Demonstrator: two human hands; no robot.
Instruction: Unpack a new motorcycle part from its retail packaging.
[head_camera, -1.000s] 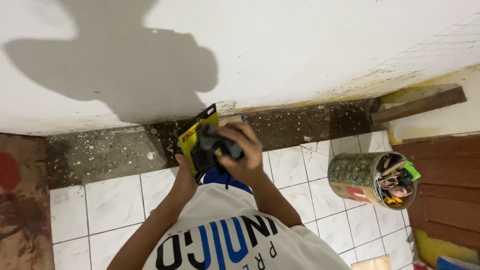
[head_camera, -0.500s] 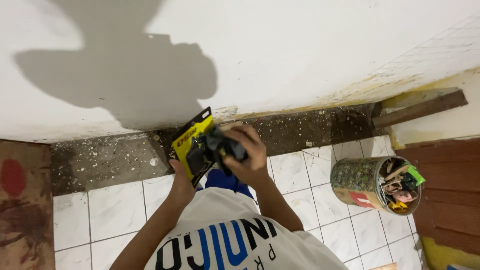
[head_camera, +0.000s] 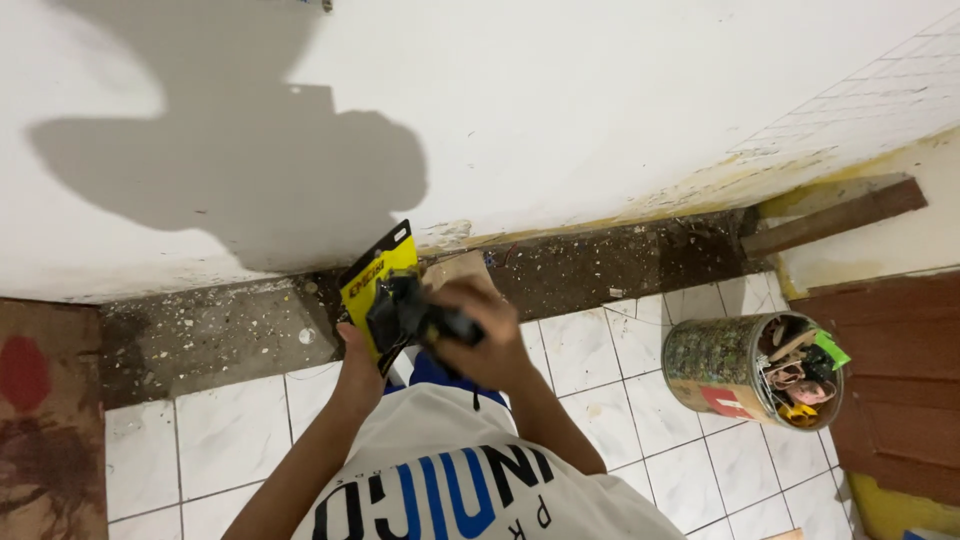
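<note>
I look down along a white wall at my own arms. My left hand (head_camera: 358, 365) grips the lower edge of a yellow and black backing card (head_camera: 377, 278) with a black tool or part (head_camera: 400, 312) fixed to its front. My right hand (head_camera: 487, 340) is curled over the black part on the card's right side, fingers closed on it. Both hands hold the package close together above the dirty strip of floor at the foot of the wall. My white shirt with blue and black print fills the bottom of the view.
A round tin (head_camera: 742, 368) stuffed with tools and odds and ends stands on the white floor tiles (head_camera: 590, 350) at right. A wooden strip (head_camera: 835, 216) lies by the wall's base. Reddish-brown wood (head_camera: 890, 380) borders the right, a stained board (head_camera: 45, 420) the left.
The package and both hands sit slightly lower in view as the camera shifts; the right hand keeps working at the black part on the card.
</note>
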